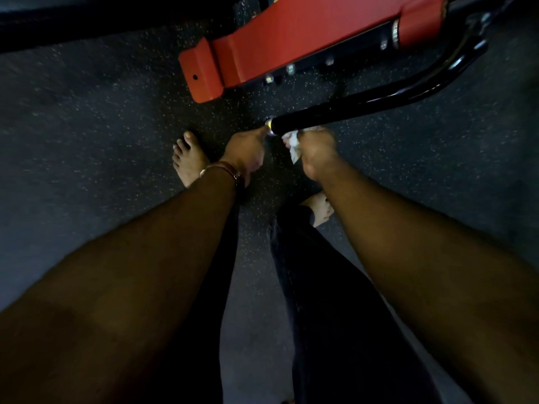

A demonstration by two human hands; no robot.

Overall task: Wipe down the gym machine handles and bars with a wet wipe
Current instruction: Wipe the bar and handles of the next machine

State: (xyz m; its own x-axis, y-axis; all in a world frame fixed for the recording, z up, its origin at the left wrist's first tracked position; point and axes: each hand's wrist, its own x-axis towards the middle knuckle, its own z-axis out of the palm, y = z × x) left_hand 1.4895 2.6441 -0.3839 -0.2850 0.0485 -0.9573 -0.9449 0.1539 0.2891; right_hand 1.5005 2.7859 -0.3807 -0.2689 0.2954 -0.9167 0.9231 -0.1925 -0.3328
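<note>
A black curved machine handle [350, 106] runs from the upper right down to a silver end cap [269, 127] near the middle of the view. My left hand [245, 151], with a brown strap on its wrist, touches that end cap with its fingertips. My right hand [316, 150] grips a crumpled white wet wipe [293, 144] against the underside of the handle, just behind the cap. Most of the wipe is hidden under my fingers.
A red padded machine part [291, 45] on a black bolted frame lies above the handle. The floor [102, 126] is dark speckled rubber. My bare feet [189, 158] and dark trouser legs stand below the hands.
</note>
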